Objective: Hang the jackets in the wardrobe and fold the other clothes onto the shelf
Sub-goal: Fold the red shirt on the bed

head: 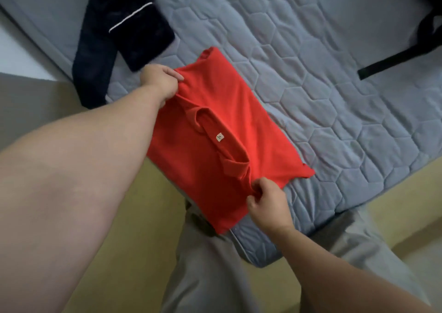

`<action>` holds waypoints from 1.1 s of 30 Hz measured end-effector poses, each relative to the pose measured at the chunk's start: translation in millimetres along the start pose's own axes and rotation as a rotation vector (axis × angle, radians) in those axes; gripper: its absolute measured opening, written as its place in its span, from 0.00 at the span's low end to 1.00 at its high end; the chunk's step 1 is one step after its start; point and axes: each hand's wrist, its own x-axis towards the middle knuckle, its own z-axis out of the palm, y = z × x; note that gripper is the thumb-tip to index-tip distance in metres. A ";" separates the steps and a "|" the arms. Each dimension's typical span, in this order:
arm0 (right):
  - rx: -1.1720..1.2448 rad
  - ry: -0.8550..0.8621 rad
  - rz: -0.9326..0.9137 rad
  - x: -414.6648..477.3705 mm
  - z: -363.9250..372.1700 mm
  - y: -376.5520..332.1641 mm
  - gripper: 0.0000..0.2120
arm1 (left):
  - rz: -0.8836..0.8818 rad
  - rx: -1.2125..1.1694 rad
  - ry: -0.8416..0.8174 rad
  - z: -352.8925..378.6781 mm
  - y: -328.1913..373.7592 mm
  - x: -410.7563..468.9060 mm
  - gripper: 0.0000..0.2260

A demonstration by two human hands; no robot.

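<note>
A red polo shirt (pixel 229 121) lies partly folded on the corner of a grey quilted mattress (pixel 334 85), collar and small white label facing up. My left hand (pixel 159 79) pinches the shirt's far left edge near the shoulder. My right hand (pixel 267 203) pinches the near edge just below the collar. The shirt's near corner hangs slightly over the mattress edge.
A dark navy garment with white piping (pixel 124 25) lies on the mattress at the upper left, partly draped over the edge. A black strap (pixel 394 59) and dark fabric sit at the upper right. My grey trousers (pixel 215 276) and a yellowish floor (pixel 134 229) are below.
</note>
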 end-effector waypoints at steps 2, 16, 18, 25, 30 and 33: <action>-0.060 -0.051 -0.039 -2.2 22.0 -1.0 0.12 | -0.053 -0.017 -0.007 -5.8 -32.7 1.7 0.18; -0.481 -0.413 0.056 9.1 95.7 12.4 0.20 | -0.077 -0.046 0.124 -1.6 -152.5 -2.3 0.18; -0.675 -0.325 0.044 11.2 102.7 2.7 0.24 | -0.129 -0.075 0.096 3.3 -162.2 -14.9 0.24; -0.718 -0.083 -0.024 12.5 125.7 -17.3 0.27 | -0.198 -0.142 -0.145 29.7 -190.0 -51.6 0.18; -0.738 -0.267 -0.066 12.7 148.0 -16.2 0.07 | -0.163 -0.282 -0.182 31.4 -208.5 -54.6 0.14; -0.664 -0.348 -0.003 5.9 163.8 -13.7 0.07 | -0.111 -0.234 -0.197 24.6 -218.8 -50.6 0.18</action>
